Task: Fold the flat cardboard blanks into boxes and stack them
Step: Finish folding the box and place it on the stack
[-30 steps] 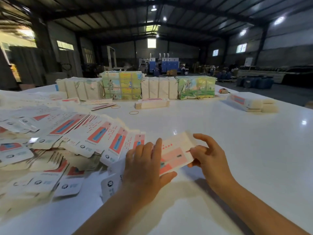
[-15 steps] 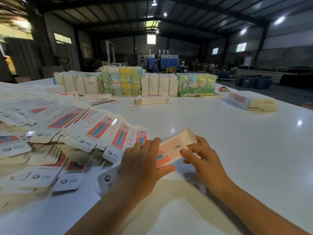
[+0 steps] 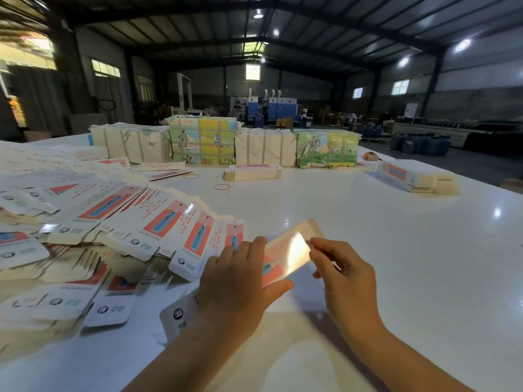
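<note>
Both hands were on one cardboard blank (image 3: 288,256) near the front middle of the white table (image 3: 396,250). Left hand (image 3: 237,281) gripped it across the middle, fingers over the top, thumb underneath at the near edge. Right hand (image 3: 345,275) pinched the blank's right edge between thumb and forefinger. Hands were apart, blank spanning the gap between them, tilted, far end raised off the table, glare across its printed face. Couldn't tell how far it was folded. Just left of the left hand: a fanned spread of flat blanks (image 3: 158,222), overlapping, print side up, running off the left edge of view. More loose blanks (image 3: 70,295) piled nearer the front left. Further back, centre: a short stack of blanks (image 3: 252,173), with a rubber band (image 3: 221,187) lying on the table in front of it and another rubber band (image 3: 191,175) to the left. Back of table: a row of strapped bundles (image 3: 226,144), some plain, some with colourful print. Far right: a few finished boxes (image 3: 416,179) lay together near the table edge.
</note>
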A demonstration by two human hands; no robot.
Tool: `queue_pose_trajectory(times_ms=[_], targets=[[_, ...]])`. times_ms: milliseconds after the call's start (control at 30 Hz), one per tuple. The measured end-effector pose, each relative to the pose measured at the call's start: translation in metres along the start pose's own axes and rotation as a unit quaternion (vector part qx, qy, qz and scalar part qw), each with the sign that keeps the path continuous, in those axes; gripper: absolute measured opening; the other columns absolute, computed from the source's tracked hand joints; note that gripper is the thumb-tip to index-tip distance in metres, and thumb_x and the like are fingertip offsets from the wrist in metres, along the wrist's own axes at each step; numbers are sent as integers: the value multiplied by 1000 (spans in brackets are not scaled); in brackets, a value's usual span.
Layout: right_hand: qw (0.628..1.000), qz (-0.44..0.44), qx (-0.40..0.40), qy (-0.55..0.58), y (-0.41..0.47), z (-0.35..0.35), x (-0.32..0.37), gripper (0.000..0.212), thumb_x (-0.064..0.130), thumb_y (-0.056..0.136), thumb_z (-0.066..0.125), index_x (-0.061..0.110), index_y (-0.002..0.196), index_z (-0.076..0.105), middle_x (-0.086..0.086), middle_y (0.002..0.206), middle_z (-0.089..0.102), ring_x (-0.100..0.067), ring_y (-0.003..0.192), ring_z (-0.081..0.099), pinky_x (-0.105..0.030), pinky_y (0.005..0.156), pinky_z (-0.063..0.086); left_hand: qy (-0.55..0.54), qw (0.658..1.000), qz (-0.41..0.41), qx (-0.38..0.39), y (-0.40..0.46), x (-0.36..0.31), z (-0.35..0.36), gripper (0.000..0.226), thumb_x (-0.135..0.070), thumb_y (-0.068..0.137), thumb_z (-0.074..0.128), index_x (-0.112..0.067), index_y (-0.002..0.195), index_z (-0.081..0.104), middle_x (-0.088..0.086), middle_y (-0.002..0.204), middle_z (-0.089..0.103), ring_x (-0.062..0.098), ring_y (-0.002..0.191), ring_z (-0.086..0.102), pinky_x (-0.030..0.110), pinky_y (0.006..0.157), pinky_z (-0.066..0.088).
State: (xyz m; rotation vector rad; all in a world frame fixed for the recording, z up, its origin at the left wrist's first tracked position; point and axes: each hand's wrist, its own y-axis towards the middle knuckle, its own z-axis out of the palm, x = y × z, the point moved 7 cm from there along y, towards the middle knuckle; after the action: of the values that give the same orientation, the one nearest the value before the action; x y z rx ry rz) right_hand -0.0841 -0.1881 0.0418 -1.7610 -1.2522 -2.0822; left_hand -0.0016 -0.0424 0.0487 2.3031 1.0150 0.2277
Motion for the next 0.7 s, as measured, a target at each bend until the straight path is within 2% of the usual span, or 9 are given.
queue_pose_trajectory(times_ms=[133, 233, 333, 400, 467, 533, 600, 667, 700], targets=[[998, -36, 20, -44, -3, 4, 5, 33, 8, 93, 54, 40, 95, 63, 19, 89, 66, 3, 78, 60, -17, 71, 50, 10, 1000, -3, 10, 0, 0, 1, 88, -81, 62, 13, -35, 136, 26, -15, 125, 50, 6, 101, 51, 17, 76, 28], [997, -38, 47, -54, -3, 9, 5, 43, 13, 95, 51, 52, 112, 44, 35, 90, 58, 12, 91, 57, -9, 77, 50, 14, 1000, 11, 17, 0, -2, 0, 88, -81, 63, 17, -34, 136, 27, -14, 126, 50, 7, 104, 50, 18, 77, 27], [993, -33, 86, -80, -3, 15, 2, 45, 14, 98, 45, 53, 119, 34, 36, 93, 52, 8, 93, 57, -5, 77, 46, 18, 999, 33, 35, -2, -6, 0, 87, -79, 65, 17, -31, 137, 28, -12, 126, 49, 9, 105, 49, 19, 79, 27], [991, -31, 95, -84, -4, 16, 2, 39, 14, 98, 45, 48, 117, 39, 33, 103, 50, 7, 95, 56, -3, 79, 44, 17, 999, 36, 36, -3, -8, 0, 86, -79, 67, 20, -30, 137, 28, -11, 126, 49, 10, 106, 49, 20, 81, 28], [994, -30, 78, -66, -4, 13, 3, 31, 13, 97, 48, 41, 108, 51, 25, 104, 58, 5, 93, 59, -5, 80, 47, 9, 999, 30, 32, -3, -8, -4, 85, -77, 67, 25, -28, 136, 33, -9, 124, 53, 12, 103, 52, 22, 81, 31], [995, -33, 66, -62, -3, 10, 4, 24, 9, 96, 50, 31, 98, 59, 13, 96, 65, 2, 90, 60, -10, 77, 50, 12, 999, 30, 41, -3, -10, -5, 85, -78, 67, 24, -30, 137, 29, -11, 125, 50, 10, 105, 49, 20, 81, 28], [995, -30, 69, -61, -3, 10, 5, 26, 6, 95, 50, 28, 92, 61, 9, 90, 66, -1, 87, 60, -11, 73, 49, 12, 998, 32, 48, -4, -11, -4, 87, -78, 64, 18, -32, 138, 26, -12, 126, 48, 8, 106, 47, 19, 80, 25], [995, -32, 69, -59, -4, 10, 6, 29, 4, 95, 48, 29, 89, 61, 10, 87, 65, -2, 85, 61, -11, 70, 48, 12, 999, 29, 44, -2, -12, -5, 88, -78, 64, 19, -30, 137, 30, -10, 124, 50, 9, 103, 49, 20, 80, 27], [995, -33, 66, -59, -4, 10, 6, 31, 3, 95, 48, 30, 87, 61, 10, 85, 65, -2, 84, 60, -11, 69, 48, 5, 998, 28, 47, -2, -13, -7, 86, -77, 65, 26, -27, 135, 37, -8, 119, 55, 11, 99, 53, 21, 79, 32]])
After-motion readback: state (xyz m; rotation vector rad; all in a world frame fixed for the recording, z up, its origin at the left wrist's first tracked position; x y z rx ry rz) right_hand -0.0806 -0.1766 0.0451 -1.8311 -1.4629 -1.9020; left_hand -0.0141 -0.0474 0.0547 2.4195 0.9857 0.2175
